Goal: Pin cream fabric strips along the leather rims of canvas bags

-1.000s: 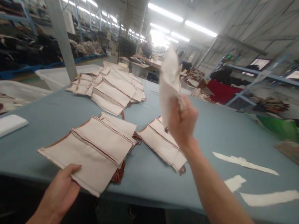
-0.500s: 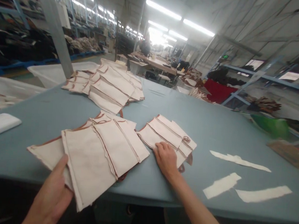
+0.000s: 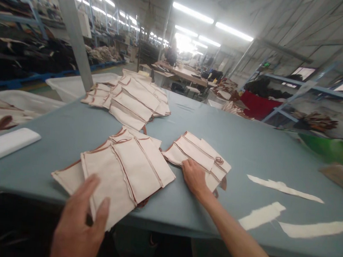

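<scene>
A fanned stack of cream canvas pieces (image 3: 140, 169) with brown edging lies at the near side of the table, its front corner overhanging the edge. My left hand (image 3: 80, 220) is at that stack's front-left side, thumb and fingers apart, slightly blurred. To the right lies a smaller set of similar canvas pieces (image 3: 196, 149), with a brown loop on top and brown strap ends below. My right hand (image 3: 194, 178) grips its near-left edge with curled fingers; the thumb is hidden. Behind them is a larger spread pile of canvas pieces (image 3: 135, 97).
Pale cloth strips (image 3: 262, 215) lie on the blue-grey table (image 3: 231, 147) at right. A white flat object (image 3: 10, 144) sits at the left edge, beside white bins (image 3: 30, 98). A metal post (image 3: 76, 37) rises behind the left side. Shelves (image 3: 313, 88) stand at right.
My left hand has let go of the near stack's left edge and opened, shifting right. My right hand stays at the smaller set. The whole view has swung slightly left.
</scene>
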Demonstrator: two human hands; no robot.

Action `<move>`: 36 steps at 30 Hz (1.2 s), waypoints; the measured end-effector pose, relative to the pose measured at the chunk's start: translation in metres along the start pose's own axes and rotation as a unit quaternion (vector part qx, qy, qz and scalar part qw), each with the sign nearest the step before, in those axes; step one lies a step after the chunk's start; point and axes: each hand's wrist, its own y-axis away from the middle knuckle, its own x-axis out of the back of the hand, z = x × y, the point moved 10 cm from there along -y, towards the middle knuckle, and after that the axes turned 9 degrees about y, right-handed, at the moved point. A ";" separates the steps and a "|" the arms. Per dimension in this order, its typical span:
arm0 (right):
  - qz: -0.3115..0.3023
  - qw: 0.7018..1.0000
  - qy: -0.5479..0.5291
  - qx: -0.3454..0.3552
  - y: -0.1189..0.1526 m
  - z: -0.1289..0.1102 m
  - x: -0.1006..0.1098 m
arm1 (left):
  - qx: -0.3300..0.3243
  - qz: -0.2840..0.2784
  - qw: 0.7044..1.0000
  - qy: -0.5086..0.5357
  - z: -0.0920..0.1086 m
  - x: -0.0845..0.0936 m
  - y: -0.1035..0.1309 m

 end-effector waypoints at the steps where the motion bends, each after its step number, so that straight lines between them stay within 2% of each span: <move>1: 0.007 1.000 -0.006 -0.018 -0.005 0.006 0.004 | -0.061 -0.059 0.996 -0.038 0.013 -0.021 0.001; 3: 0.037 0.997 -0.019 -0.063 -0.021 0.025 0.024 | -0.124 -0.161 0.974 -0.098 0.023 -0.062 0.001; 4: 0.060 0.994 -0.026 -0.088 -0.030 0.037 0.040 | -0.131 -0.177 0.969 -0.109 0.022 -0.074 -0.004; 7: 0.149 0.977 -0.045 -0.144 -0.052 0.063 0.103 | -0.125 -0.176 0.970 -0.115 0.015 -0.087 -0.022; 9: 0.205 0.967 -0.061 -0.136 -0.059 0.060 0.144 | -0.120 -0.175 0.972 -0.105 0.010 -0.088 -0.028; 11: 0.241 0.963 -0.083 -0.091 -0.059 0.032 0.174 | -0.112 -0.173 0.974 -0.089 0.007 -0.084 -0.029; 14: 0.252 0.960 -0.120 0.019 -0.048 -0.049 0.188 | -0.095 -0.164 0.980 -0.067 0.004 -0.078 -0.026; 16: 0.239 0.956 -0.144 0.096 -0.033 -0.112 0.182 | -0.080 -0.158 0.983 -0.058 0.002 -0.074 -0.024; 18: 0.218 0.947 -0.165 0.170 -0.012 -0.164 0.169 | -0.062 -0.149 0.985 -0.051 0.001 -0.069 -0.024; 19: 0.207 0.941 -0.173 0.204 0.000 -0.180 0.162 | -0.053 -0.146 0.987 -0.047 0.001 -0.065 -0.023; 20: 0.199 0.937 -0.179 0.222 0.010 -0.186 0.153 | -0.045 -0.143 0.988 -0.042 0.000 -0.062 -0.023; 21: 0.193 0.937 -0.181 0.228 0.019 -0.182 0.143 | -0.036 -0.141 0.989 -0.037 0.000 -0.058 -0.023; 23: 0.183 0.950 -0.166 0.190 0.029 -0.144 0.118 | -0.020 -0.139 0.990 -0.026 -0.002 -0.050 -0.020; 27: 0.149 0.986 -0.068 0.032 0.035 -0.020 0.062 | 0.015 -0.130 0.991 -0.006 -0.014 -0.040 -0.015; 29: 0.109 0.994 -0.010 -0.023 0.038 0.025 0.037 | 0.012 -0.123 0.992 -0.007 -0.020 -0.040 -0.013; 31: 0.063 0.996 0.033 -0.043 0.040 0.045 0.015 | -0.018 -0.123 0.992 -0.017 -0.020 -0.044 -0.012; 33: 0.023 0.996 0.064 -0.051 0.037 0.050 0.000 | -0.064 -0.118 0.990 -0.035 -0.015 -0.049 -0.012; 36: -0.016 0.993 0.090 -0.067 0.025 0.054 -0.007 | -0.128 -0.105 0.985 -0.057 -0.002 -0.052 -0.009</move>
